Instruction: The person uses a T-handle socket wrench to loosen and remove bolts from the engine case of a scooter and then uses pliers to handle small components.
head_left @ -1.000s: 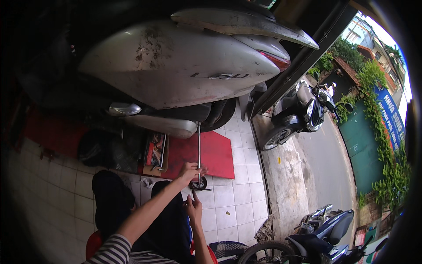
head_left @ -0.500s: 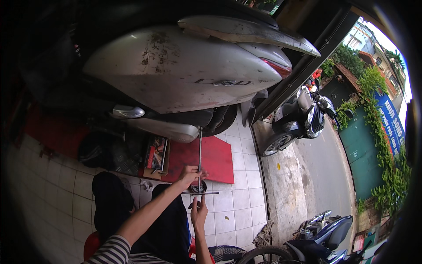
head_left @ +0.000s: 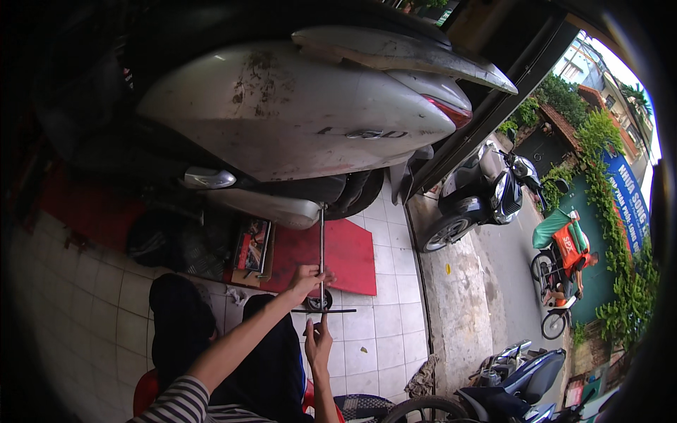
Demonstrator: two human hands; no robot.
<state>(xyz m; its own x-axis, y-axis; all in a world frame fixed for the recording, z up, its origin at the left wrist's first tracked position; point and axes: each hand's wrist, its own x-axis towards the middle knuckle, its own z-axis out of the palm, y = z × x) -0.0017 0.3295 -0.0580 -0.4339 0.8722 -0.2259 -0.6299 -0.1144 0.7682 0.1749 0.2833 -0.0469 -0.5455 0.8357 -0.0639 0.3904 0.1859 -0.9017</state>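
A long-shafted T-handle wrench (head_left: 322,243) reaches from the lower side of a grey scooter (head_left: 282,113) toward me. Its far end meets the silver cover (head_left: 289,210) low on the scooter; the fitting there is too small to make out. My left hand (head_left: 305,281) is closed loosely around the shaft near its handle end. Close to my knees, the crossbar lies sideways, and my right hand (head_left: 319,344) is just below it. The right index finger points up against the bar, with the thumb apart and nothing gripped. A small dark round part (head_left: 321,300) shows behind the crossbar.
A red platform (head_left: 345,254) lies beneath the scooter, with a tray of tools (head_left: 252,247) on it. White tiles (head_left: 388,338) cover the floor. A grey rag (head_left: 423,376) and parked motorbikes (head_left: 486,187) are to the right. Beyond, a rider (head_left: 570,261) passes on the road.
The wrench's crossbar looks slightly turned, while both hands stay nearly where they were. On the road at the right, the rider with an orange bag has come much closer into view.
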